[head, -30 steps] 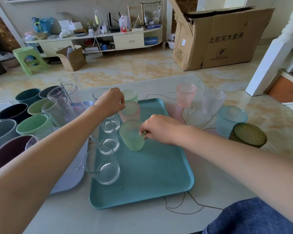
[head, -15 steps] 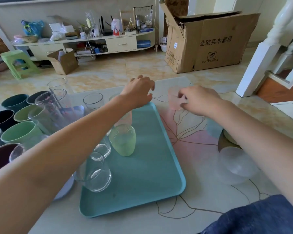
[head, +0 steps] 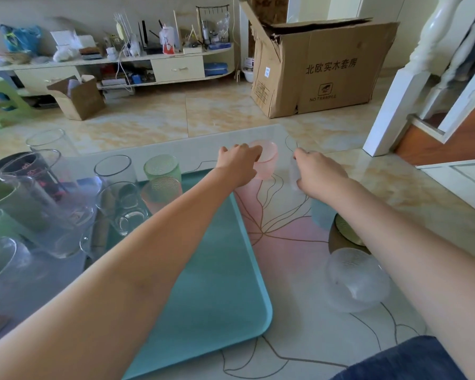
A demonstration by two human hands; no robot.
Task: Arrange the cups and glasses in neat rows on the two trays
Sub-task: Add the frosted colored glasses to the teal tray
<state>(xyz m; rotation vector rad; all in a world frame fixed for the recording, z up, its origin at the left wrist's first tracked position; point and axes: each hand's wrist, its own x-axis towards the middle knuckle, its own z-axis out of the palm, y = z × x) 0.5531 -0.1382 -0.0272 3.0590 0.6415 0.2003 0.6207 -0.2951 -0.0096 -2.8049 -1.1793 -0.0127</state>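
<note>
A: Item one, the pink cup, upper centre of the frame?
B: Standing on the table beyond the teal tray; left hand is curling fingers round it.
A: Right hand?
B: Gripping one frosted clear cup, mostly hidden.
A: On the tray?
B: Counting one green cup, one pink, two clear glasses.
A: Writing?
B: Cardboard box, upper right, reading "NO TRAMPLE".

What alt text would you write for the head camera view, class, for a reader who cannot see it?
Two bare arms reach across a table: the left hand grips a pink cup beyond the teal tray, and the right hand closes on a frosted clear cup. Clear glasses and coloured cups crowd the tray's left side.
</note>
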